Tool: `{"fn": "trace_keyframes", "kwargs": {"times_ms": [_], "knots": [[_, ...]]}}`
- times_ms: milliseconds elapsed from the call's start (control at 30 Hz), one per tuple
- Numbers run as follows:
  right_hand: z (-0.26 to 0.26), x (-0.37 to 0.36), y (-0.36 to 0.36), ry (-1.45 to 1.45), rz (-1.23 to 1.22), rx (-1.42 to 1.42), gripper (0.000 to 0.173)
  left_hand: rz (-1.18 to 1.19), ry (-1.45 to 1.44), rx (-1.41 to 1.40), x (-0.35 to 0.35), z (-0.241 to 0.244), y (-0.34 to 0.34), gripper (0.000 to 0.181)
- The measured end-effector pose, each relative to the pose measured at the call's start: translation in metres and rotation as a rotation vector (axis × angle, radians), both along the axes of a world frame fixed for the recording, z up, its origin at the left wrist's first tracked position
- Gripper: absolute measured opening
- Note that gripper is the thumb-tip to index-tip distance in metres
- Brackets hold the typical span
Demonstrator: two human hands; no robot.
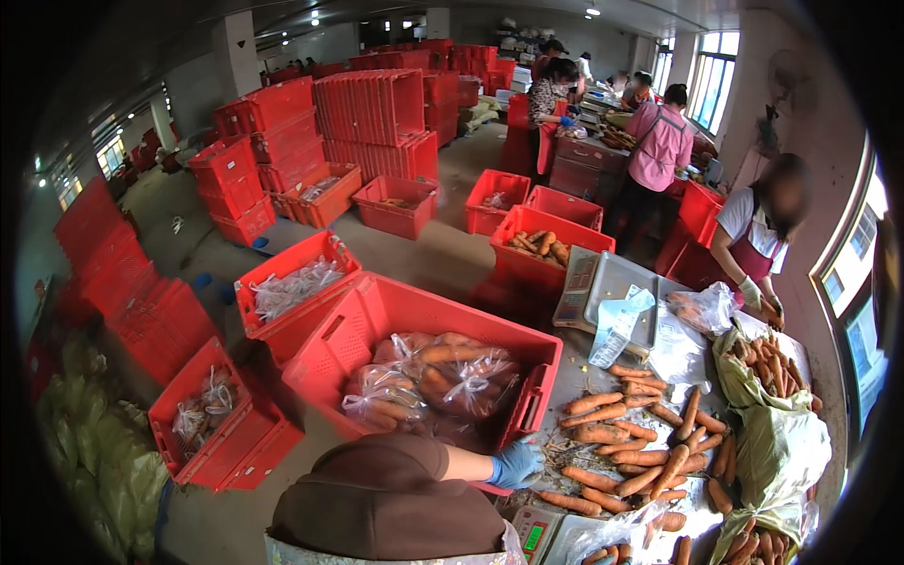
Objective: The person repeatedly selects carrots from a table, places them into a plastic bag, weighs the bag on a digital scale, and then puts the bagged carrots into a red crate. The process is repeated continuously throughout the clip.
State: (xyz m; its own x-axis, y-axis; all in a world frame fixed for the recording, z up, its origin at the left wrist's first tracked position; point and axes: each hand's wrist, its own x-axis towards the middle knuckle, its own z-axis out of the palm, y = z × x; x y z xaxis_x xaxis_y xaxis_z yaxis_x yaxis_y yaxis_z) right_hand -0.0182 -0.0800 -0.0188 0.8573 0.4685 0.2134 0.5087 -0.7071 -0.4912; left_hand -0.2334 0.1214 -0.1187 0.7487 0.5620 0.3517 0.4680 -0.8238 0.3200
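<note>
My left hand (518,462), in a blue glove, reaches across to the near right corner of a large red plastic crate (431,300). It lies over the rim beside the table edge; whether the fingers grip is unclear. Inside the crate are several clear plastic bags of carrots (466,367), their necks tied. At the bottom edge, blue fingertips that look like my right hand (605,560) show among carrots by a clear plastic bag (628,526); the rest is cut off. Next to that bag is a digital scale (531,533) with a lit green display. Many loose carrots (635,452) cover the metal table.
Green woven sacks of carrots (773,445) line the table's right side. Another scale (604,296) holds printed plastic bags. A co-worker (756,240) handles carrots at the far end. Red crates (300,282) stand to the left, with tall stacks (374,113) behind.
</note>
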Motion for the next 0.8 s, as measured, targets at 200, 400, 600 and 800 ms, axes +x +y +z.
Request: {"fn": "trace_keyframes", "kwargs": {"times_ms": [200, 400, 600, 800], "knots": [[-0.005, -0.004, 0.0, -0.02, 0.035, 0.055, 0.033, -0.006, 0.032, -0.013, -0.001, -0.001, 0.001, 0.014], [-0.011, -0.004, -0.004, -0.138, -0.004, -0.127, 0.035, 0.004, 0.03, -0.012, -0.004, -0.007, 0.001, 0.014], [-0.054, 0.026, -0.014, 0.039, 0.027, -0.035, 0.036, -0.007, 0.044, -0.053, -0.002, -0.006, 0.003, 0.016], [-0.059, 0.024, -0.009, -0.123, 0.058, -0.182, 0.046, -0.029, 0.015, -0.019, -0.007, -0.002, 0.004, 0.019]]}}
